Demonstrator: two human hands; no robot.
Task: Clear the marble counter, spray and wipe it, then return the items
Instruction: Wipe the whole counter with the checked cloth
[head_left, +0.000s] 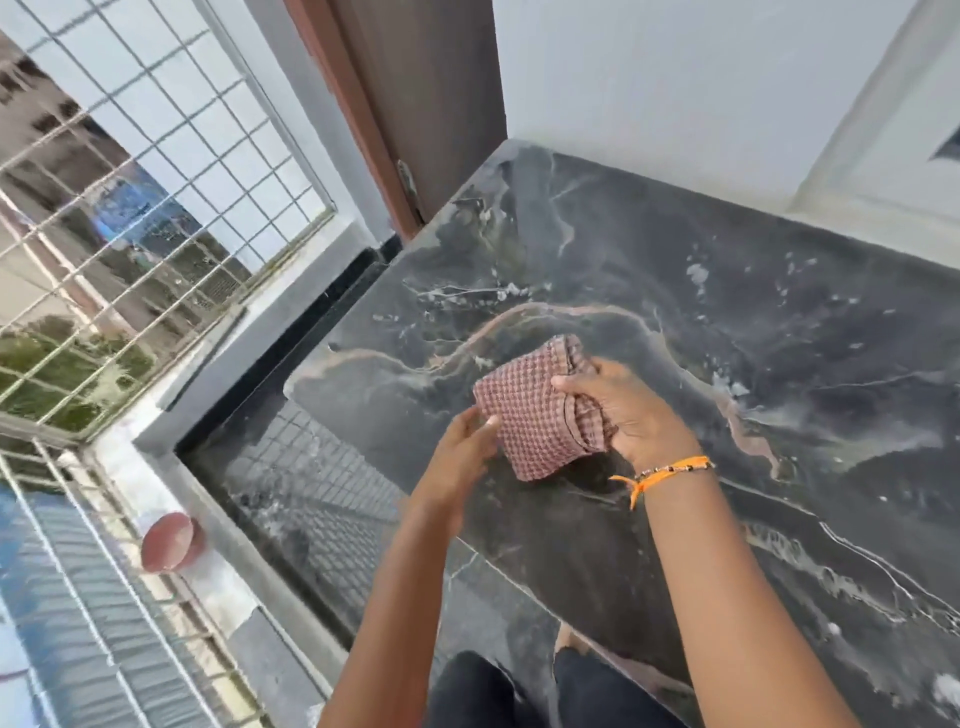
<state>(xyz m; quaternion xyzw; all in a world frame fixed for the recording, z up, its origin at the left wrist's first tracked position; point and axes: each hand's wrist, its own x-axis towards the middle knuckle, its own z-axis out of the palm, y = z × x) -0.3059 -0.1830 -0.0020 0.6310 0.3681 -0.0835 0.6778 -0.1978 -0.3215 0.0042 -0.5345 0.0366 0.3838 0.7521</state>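
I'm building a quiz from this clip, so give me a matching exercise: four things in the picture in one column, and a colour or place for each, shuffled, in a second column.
Things:
1. cloth
2. counter
3. wrist thread
4. round object

Descriptions:
A. orange, tied on the right arm
B. reddish-brown, on the ledge by the window grille
C. pink checked, folded, held by both hands
D. dark marble with pale veins

Pairs: 1-C, 2-D, 3-A, 4-B
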